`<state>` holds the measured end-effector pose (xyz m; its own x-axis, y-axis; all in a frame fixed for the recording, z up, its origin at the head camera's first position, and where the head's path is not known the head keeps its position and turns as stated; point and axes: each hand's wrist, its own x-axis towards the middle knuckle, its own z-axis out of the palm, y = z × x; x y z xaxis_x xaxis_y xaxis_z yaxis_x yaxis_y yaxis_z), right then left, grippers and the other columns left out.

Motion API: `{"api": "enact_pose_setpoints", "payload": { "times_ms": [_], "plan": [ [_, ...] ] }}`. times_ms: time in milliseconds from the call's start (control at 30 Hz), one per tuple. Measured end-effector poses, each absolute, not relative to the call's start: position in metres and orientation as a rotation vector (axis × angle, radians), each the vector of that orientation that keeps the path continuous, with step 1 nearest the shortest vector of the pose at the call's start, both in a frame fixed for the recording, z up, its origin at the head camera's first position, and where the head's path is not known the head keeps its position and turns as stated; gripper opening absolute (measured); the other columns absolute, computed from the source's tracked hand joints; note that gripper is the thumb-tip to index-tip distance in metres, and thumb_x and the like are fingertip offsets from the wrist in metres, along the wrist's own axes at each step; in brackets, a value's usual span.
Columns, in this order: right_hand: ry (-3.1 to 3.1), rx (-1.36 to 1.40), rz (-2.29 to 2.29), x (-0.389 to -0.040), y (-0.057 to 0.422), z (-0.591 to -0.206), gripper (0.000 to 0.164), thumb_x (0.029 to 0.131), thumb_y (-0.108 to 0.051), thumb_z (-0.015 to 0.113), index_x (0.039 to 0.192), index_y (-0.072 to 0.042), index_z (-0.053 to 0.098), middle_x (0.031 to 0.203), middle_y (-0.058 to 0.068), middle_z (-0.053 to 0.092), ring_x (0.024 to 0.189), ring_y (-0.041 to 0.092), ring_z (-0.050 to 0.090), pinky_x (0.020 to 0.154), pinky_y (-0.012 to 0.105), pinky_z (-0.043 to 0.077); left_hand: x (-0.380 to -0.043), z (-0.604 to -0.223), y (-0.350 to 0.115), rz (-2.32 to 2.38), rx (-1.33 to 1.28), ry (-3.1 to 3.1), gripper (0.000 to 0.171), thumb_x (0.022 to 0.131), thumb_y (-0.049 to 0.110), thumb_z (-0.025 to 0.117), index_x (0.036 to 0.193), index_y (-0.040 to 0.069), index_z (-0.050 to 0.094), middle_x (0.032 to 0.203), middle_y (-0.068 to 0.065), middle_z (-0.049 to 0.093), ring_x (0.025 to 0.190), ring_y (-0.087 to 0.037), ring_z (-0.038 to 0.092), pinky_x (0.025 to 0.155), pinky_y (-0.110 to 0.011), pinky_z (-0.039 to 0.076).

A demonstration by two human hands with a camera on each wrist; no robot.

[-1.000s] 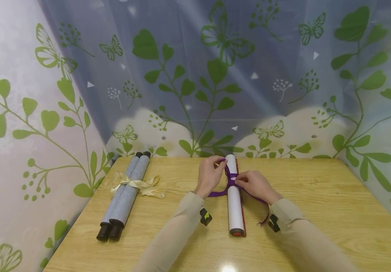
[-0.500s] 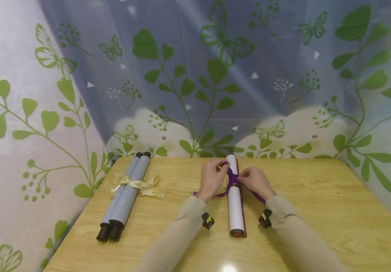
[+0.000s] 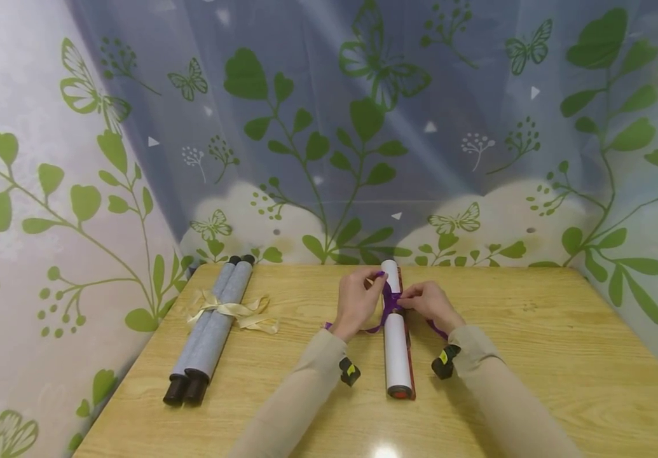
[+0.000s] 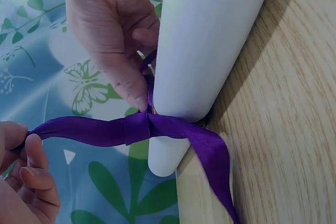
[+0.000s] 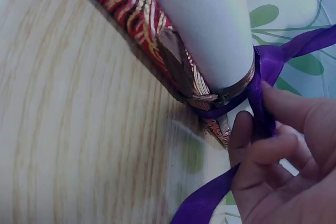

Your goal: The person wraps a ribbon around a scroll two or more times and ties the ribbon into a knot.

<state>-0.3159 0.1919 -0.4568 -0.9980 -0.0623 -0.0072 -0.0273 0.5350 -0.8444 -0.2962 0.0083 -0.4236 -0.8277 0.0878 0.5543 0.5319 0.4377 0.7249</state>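
Note:
A white rolled scroll (image 3: pixel 397 356) lies lengthwise on the wooden table, with a red and gold patterned piece (image 5: pixel 128 9) along its right side. Purple ribbon (image 4: pixel 94 131) wraps its middle and crosses in a loop on top. My left hand (image 3: pixel 356 302) pinches one stretch of that ribbon above the scroll's far half. Close to the crossing, my right hand (image 3: pixel 430 304) pinches the ribbon between thumb and fingers; its fingertips show in the right wrist view beside the scroll. A thin brown ribbon (image 5: pixel 239 86) also circles the scroll. One purple tail hangs below my right hand.
Two blue-grey scrolls (image 3: pixel 222 318) with black end knobs lie side by side at the left, tied with a cream ribbon (image 3: pixel 243 310). A printed leaf-and-butterfly cloth (image 3: pixel 317 127) hangs behind the table (image 3: pixel 534 356).
My left hand has shifted slightly right, still pinching the ribbon. My right hand and forearm have moved a little leftward, and the right ribbon tail is now mostly hidden behind that wrist.

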Motion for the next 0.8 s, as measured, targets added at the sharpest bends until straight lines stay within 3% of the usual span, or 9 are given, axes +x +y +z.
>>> {"api": "enact_pose_setpoints", "payload": {
  "times_ms": [200,500,667,733,800],
  "plan": [
    [2.576,-0.091,-1.604,-0.3169,0.1941,-0.453,0.022,0.089,-0.015,0.071,0.102,0.003,0.074,0.063,-0.004,0.061,0.044,0.008,0.036,0.045,0.024,0.033,-0.2958,-0.4221,0.0069,-1.387,-0.522,-2.266,0.015,0.094,0.015,0.066,0.099,0.007,0.076,0.089,-0.004,0.075,0.062,-0.007,0.058,0.056,-0.017,0.047],
    [2.631,-0.122,-1.582,-0.316,0.1921,-0.4507,0.02,0.091,-0.009,0.068,0.107,0.002,0.073,0.08,0.005,0.071,0.044,0.009,0.041,0.046,0.026,0.037,-0.2951,-0.4213,0.0063,-1.376,-0.523,-2.276,0.015,0.094,0.016,0.065,0.099,0.008,0.076,0.088,-0.004,0.075,0.062,-0.007,0.058,0.055,-0.018,0.047],
    [2.696,-0.168,-1.521,-0.3167,0.1879,-0.4514,0.034,0.086,0.001,0.067,0.119,0.006,0.064,0.099,0.021,0.07,0.067,0.015,0.057,0.058,0.025,0.045,-0.2951,-0.4201,0.0066,-1.368,-0.532,-2.268,0.014,0.094,0.015,0.065,0.098,0.007,0.076,0.086,-0.005,0.074,0.061,-0.008,0.058,0.056,-0.018,0.047],
    [2.705,-0.168,-1.482,-0.3176,0.1867,-0.4522,0.038,0.084,0.004,0.066,0.122,0.007,0.062,0.104,0.022,0.069,0.079,0.018,0.058,0.065,0.025,0.046,-0.2953,-0.42,0.0068,-1.366,-0.531,-2.268,0.014,0.094,0.015,0.065,0.097,0.008,0.077,0.086,-0.005,0.074,0.061,-0.008,0.058,0.057,-0.018,0.047],
    [2.701,-0.148,-1.459,-0.3179,0.1856,-0.4525,0.037,0.084,0.004,0.065,0.121,0.006,0.063,0.104,0.02,0.068,0.08,0.019,0.056,0.065,0.025,0.045,-0.2951,-0.4201,0.0068,-1.373,-0.528,-2.27,0.014,0.094,0.015,0.065,0.098,0.008,0.077,0.086,-0.004,0.074,0.061,-0.008,0.059,0.057,-0.018,0.048]
  ]
}}
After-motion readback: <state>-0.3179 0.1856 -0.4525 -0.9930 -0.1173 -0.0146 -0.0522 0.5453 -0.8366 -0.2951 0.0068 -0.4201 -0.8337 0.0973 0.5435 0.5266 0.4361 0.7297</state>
